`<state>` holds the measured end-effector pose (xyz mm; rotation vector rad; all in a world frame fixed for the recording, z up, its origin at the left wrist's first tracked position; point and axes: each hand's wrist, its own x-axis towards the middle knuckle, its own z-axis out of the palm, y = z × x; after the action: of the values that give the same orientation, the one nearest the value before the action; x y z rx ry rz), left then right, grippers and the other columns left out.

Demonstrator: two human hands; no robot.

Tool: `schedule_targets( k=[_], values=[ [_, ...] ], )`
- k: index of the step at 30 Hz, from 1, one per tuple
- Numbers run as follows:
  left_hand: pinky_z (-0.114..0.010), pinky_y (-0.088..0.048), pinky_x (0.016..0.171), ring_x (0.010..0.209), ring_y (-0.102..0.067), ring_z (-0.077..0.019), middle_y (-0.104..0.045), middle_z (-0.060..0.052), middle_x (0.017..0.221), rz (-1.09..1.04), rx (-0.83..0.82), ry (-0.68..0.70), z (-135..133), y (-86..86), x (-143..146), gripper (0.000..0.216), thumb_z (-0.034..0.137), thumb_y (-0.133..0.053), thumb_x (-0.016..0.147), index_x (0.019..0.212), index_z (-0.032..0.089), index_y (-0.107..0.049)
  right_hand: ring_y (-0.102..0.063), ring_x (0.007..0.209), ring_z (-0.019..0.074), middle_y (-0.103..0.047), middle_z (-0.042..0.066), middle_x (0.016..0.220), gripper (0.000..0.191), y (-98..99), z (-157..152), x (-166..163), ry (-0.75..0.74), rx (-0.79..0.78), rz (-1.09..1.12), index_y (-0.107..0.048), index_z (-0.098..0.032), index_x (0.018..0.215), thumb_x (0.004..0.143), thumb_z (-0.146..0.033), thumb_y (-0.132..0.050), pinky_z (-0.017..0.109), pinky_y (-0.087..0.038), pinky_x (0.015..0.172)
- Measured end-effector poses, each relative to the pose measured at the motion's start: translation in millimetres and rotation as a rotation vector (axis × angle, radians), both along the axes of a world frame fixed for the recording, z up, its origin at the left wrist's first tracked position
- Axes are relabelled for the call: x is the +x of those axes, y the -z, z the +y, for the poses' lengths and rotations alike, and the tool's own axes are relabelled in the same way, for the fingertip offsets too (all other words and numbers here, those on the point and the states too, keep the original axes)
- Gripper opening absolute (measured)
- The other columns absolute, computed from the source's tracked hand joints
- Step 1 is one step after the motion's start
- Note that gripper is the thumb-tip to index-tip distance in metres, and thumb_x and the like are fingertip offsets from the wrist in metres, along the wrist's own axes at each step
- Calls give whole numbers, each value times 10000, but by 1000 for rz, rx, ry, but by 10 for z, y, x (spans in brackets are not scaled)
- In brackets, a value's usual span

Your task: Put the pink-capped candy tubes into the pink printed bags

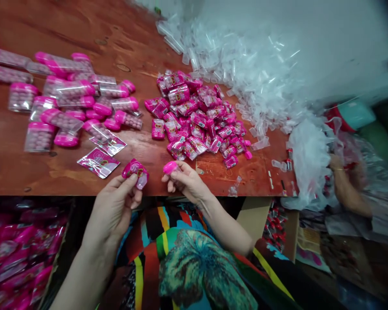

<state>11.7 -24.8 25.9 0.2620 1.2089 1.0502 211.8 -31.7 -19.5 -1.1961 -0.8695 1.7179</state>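
Between the thumb and fingers of my left hand [116,196] is a crumpled pink printed wrapper [139,171], partly clear. My right hand [188,181] grips a small container by its side, its pink cap [170,167] pointing left; the fingers hide most of its body. The two hands are a short gap apart above the table's front edge. Flat pink packets [98,162] lie just beyond my left hand. Past them are clear containers [69,88] with pink caps, filled with pale pink balls. A heap of pink wrapped packs [198,118] sits beyond my right hand.
A large pile of clear plastic tubes [245,64] covers the back right of the wooden table [116,26]. Pink packages fill a box [19,254] at lower left. An open carton [254,217] stands below the edge. Another person's arm [351,193] reaches toward plastic bags [310,159].
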Motion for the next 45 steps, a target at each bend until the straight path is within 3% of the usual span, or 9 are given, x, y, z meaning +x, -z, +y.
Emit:
schedule_targets(
  k=[3,8,15,20,27,34,37,40,45],
  values=[
    [-168,-329,375,445,-515,-73,-669,15,618,-19,0,9,-39,38,79,364,258,-995,616,790,146,-695,-670,724,149,-729,14,992,486,-13,6,-104,27,164,-180,-509,-253,1241,895,-456,-782,291,-583,693],
    [-168,-354,408,469,-517,-83,-613,22,556,-63,45,39,-58,130,147,437,369,-1014,627,785,151,-670,-673,1212,248,-652,108,1367,575,-43,-16,-311,-39,515,-627,-509,-257,1439,932,-378,-752,412,-582,1039],
    [-162,-361,397,477,-523,-71,-644,26,654,-107,80,7,-72,127,154,446,329,-1015,619,858,142,-688,-689,1201,241,-679,116,1326,461,71,46,-396,67,409,-546,-539,-234,1407,970,-299,-670,381,-601,1026],
    [-163,-373,413,475,-512,-83,-621,20,576,-93,83,55,-92,146,202,473,363,-1025,593,859,135,-708,-669,1262,248,-660,135,1384,543,57,37,-405,35,490,-620,-508,-215,1461,953,-308,-676,403,-568,1095],
    [-187,-377,418,457,-524,-105,-626,-1,528,-21,61,107,-121,154,204,475,413,-1029,569,790,142,-707,-693,993,199,-709,94,1205,462,88,27,-413,206,439,-523,-563,-219,1364,929,-316,-682,326,-607,883],
    [-211,-391,417,463,-535,-118,-623,-10,533,-59,12,115,-118,164,204,525,485,-1025,567,797,125,-718,-552,670,115,-658,-24,919,434,98,47,-418,348,266,-304,-591,-236,1229,835,-328,-749,249,-516,638],
    [-210,-411,426,483,-536,-109,-668,-30,588,-80,41,103,-101,173,198,534,485,-1026,567,803,114,-723,-475,532,91,-536,-104,707,406,79,71,-407,330,114,-42,-576,-239,1159,823,-349,-775,225,-443,541],
    [-203,-440,448,484,-542,-103,-669,-19,576,-60,56,75,-75,179,151,491,447,-1023,598,791,124,-707,-410,445,70,-583,-102,678,369,14,85,-356,238,-15,210,-539,-237,1083,871,-442,-760,214,-367,473],
    [-193,-446,446,466,-563,-107,-640,-4,521,-21,49,-40,-6,181,63,405,341,-990,688,730,152,-634,-349,376,56,-670,-70,680,399,-95,57,-274,144,-15,272,-495,-242,1041,932,-558,-714,206,-290,415]
  ],
)
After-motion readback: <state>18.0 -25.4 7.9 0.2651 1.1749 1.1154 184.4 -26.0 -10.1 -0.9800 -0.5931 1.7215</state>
